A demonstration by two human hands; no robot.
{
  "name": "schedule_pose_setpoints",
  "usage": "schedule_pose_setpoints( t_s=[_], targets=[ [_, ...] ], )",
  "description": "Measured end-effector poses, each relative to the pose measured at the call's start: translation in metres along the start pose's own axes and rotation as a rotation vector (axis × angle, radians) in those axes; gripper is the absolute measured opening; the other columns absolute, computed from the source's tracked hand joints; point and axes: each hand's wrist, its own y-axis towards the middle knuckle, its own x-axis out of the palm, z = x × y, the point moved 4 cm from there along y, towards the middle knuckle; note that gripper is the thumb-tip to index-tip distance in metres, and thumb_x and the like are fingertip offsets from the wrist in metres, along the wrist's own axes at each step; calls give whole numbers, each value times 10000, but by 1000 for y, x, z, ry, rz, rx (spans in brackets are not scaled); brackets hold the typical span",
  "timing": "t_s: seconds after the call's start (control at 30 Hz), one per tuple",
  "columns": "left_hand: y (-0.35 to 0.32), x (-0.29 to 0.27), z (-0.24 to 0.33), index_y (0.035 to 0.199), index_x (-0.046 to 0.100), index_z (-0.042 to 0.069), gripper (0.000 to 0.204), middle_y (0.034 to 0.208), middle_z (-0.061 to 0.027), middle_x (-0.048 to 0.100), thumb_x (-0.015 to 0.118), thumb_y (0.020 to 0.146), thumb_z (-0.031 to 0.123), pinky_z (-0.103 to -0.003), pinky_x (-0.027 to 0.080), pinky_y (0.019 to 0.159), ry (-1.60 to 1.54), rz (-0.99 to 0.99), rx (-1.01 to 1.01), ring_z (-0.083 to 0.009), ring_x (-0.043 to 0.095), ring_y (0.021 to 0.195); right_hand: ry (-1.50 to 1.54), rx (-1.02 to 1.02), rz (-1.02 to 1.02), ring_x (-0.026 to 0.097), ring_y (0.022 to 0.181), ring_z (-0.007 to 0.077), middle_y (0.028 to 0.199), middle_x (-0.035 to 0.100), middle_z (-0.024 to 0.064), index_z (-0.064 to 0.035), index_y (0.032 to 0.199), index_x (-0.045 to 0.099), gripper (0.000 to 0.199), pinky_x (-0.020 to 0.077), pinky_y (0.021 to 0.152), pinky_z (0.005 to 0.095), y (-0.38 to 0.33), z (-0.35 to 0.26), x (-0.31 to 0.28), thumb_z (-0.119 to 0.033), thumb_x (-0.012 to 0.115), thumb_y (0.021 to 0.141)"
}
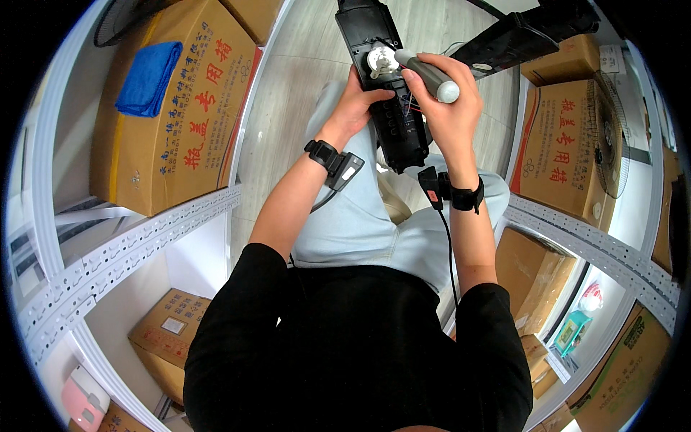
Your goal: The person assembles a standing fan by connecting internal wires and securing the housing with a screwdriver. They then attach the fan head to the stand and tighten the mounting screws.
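A long black plastic housing [400, 140] is held up in front of my knees, its inner side facing me. A round whitish part [381, 63] sits inside it, and thin wires show beside my right fingers. My left hand [351, 106] grips the housing's left edge, thumb laid across the inside. In my right hand [458, 97] is a thick grey screwdriver [432, 78] with a pale rounded end. It slants toward the whitish part; its tip is too small to make out.
Another long black part [515, 42] lies at the upper right. Metal shelves with cardboard boxes [191, 108] flank me on both sides. A blue cloth [148, 79] rests on the left box. A round fan grille [608, 133] leans against the right box [554, 137].
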Motion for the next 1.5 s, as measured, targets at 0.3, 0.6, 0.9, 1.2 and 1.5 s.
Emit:
schedule_pose_setpoints(
  t_s=[0.3,0.6,0.9,1.2,1.5],
  targets=[
    [-6,5,11,1507,-126,312,1133,1448,-95,332,583,772,-178,-366,471,979,-35,-7,115,-235,476,1236,106,130,85,657,864,195,961,684,71,-50,983,691,264,515,771,296,-9,13,-18,-167,793,769],
    [1,-2,5,1434,307,176,769,1273,-91,511,602,794,-132,-330,494,923,14,-56,183,-193,543,1129,714,480,119,683,802,214,957,660,168,48,1107,590,281,584,730,322,-39,31,-41,-108,665,885],
    [-1,-2,1,1198,516,92,354,1101,-34,576,660,878,42,-279,499,839,-6,-33,139,-117,569,977,782,551,144,673,789,203,968,651,163,44,1119,584,316,591,705,324,-61,45,-45,-157,665,890],
    [-2,-4,-3,1146,539,86,225,1059,-27,574,594,930,55,-267,501,807,-31,-47,104,-99,562,947,760,582,153,665,794,189,960,651,154,38,1119,589,324,588,713,323,-66,49,-47,-180,666,893],
    [-3,3,2,1138,536,84,233,1061,-38,582,592,919,31,-280,517,801,-23,-47,87,-111,582,948,764,579,156,660,795,184,962,651,152,41,1115,594,318,589,716,324,-67,51,-49,-178,663,895]
  ],
)
